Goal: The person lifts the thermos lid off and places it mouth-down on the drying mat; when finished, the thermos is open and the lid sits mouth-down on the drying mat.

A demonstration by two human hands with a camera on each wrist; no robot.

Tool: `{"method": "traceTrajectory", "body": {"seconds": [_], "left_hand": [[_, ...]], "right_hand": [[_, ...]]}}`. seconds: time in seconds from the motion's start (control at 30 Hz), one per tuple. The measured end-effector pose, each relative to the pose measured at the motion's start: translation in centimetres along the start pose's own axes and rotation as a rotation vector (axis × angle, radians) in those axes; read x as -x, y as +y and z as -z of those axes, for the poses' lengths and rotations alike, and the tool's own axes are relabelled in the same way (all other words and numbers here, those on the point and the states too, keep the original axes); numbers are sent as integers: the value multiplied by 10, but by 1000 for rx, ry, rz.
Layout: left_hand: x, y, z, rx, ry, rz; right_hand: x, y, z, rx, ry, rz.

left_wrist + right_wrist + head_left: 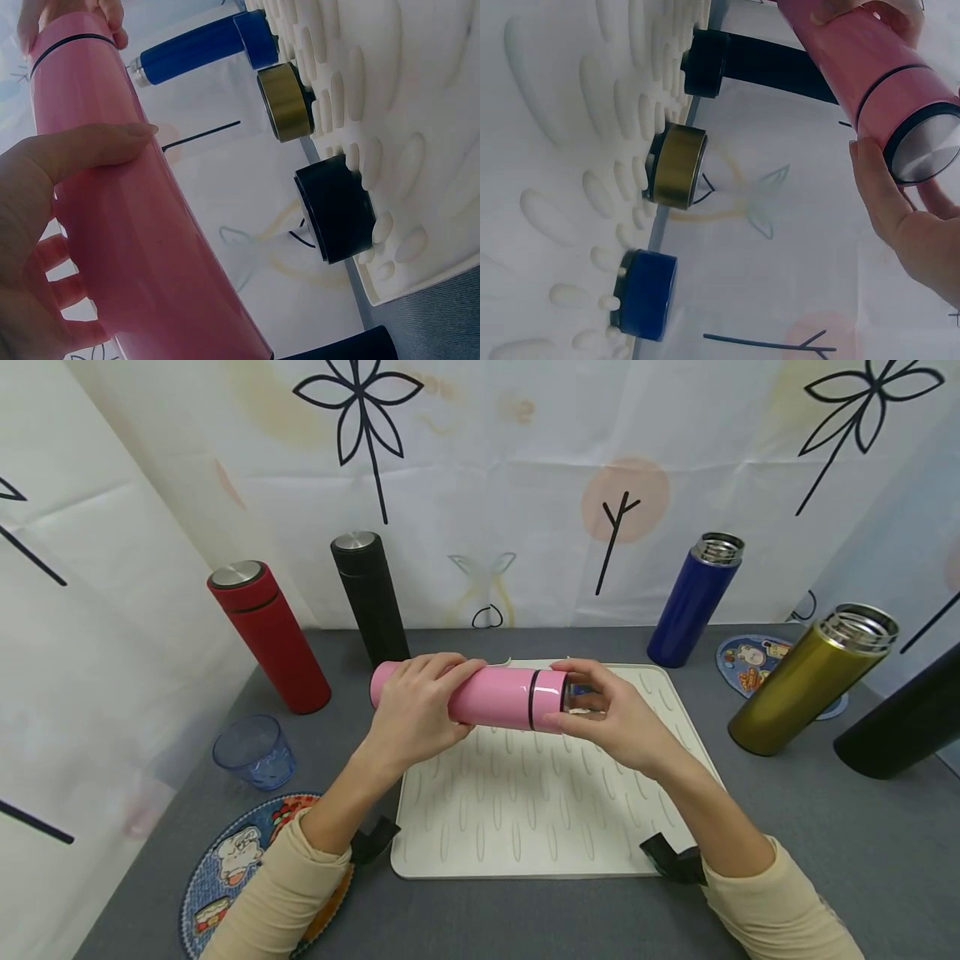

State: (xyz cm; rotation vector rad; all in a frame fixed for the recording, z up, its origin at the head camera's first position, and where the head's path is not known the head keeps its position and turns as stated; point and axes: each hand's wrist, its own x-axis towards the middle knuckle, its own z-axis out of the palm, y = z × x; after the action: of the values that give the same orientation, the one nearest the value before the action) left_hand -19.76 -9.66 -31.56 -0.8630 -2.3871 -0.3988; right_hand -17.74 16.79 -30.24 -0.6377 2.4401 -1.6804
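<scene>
Sleeves (262, 893): cream, running out of the head view at the bottom
Placemat (225, 881): blue, partly under the left sleeve, lower edge cut off
Tray (517, 847): white, ridged, on the grey table (525, 922), far edge partly hidden by the pink bottle
Left hand (423, 706): gripping the pink bottle's body, fingers curled round its far side and mostly hidden from the head view
Right hand (607, 714): thumb and fingers round the capped end
Pink bottle (498, 697): sideways between both hands, above the tray; steel top visible only in the right wrist view
Caps: black (337, 210), gold (285, 105) and blue (257, 39), on the tray, almost wholly hidden in the head view
Glass (253, 752): bluish, beyond the placemat
Gold bottle (810, 685): uncapped, overlapping a small mat (750, 653)
Dark bottle (911, 718): top cut off, cannot tell whether capped
Red bottle (270, 639): capped
Blue bottle (693, 606): uncapped
Black bottle (367, 597): capped, foot partly hidden
Cloth (525, 543): printed with plants, some faint
</scene>
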Motion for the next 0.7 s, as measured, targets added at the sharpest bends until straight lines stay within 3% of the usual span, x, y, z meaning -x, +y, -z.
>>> {"method": "traceTrajectory", "body": {"seconds": [0.13, 0.3, 0.4, 0.47, 0.57, 0.7], "left_hand": [[-1, -1, 1, 12, 0, 2], [-1, -1, 1, 32, -7, 1], [-2, -1, 2, 34, -13, 6], [-2, 0, 2, 28, -16, 11], [-1, 1, 1, 14, -20, 14], [0, 2, 1, -2, -19, 10]], "right_hand": [[1, 2, 2, 94, -13, 129], [1, 5, 4, 239, -10, 355], [1, 6, 4, 294, -3, 428], [1, 5, 2, 294, 1, 386], [1, 4, -2, 241, 20, 215], [0, 0, -5, 8, 25, -36]]}}
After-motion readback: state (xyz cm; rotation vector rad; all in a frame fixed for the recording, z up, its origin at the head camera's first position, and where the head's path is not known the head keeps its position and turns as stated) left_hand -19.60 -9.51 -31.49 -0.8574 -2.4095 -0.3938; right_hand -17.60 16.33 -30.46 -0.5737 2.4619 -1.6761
